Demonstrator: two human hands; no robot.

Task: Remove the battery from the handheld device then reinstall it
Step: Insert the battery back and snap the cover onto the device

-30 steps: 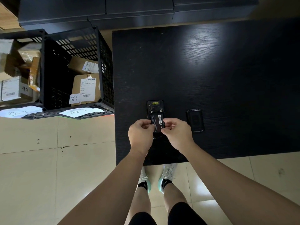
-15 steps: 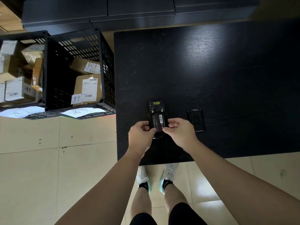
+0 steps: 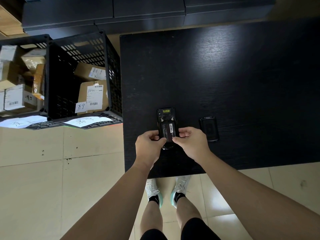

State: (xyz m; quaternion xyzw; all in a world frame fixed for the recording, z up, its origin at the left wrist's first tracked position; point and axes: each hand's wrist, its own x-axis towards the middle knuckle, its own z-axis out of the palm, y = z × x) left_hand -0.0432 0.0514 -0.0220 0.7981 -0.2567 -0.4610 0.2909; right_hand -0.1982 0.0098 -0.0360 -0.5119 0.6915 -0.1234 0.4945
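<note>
A black handheld device point(image 3: 166, 115) lies back-up on the black table point(image 3: 225, 80), near its front edge. The dark battery point(image 3: 168, 130) with a white barcode label sits in the device's open bay. My left hand point(image 3: 150, 146) pinches the device's lower left side, thumb on the battery's near corner. My right hand point(image 3: 192, 142) grips the lower right side, thumb tip against the battery's near edge. The black back cover point(image 3: 208, 129) lies flat on the table just right of my right hand.
Two black plastic crates point(image 3: 83, 78) with cardboard parcels stand on the tiled floor left of the table. Dark cabinets point(image 3: 147, 13) run along the back. The table's front edge lies just below my hands; my feet show under it.
The battery has gone from tilted over the device's lower half to lying flat in the bay. Both hands shifted slightly lower along the device's sides.
</note>
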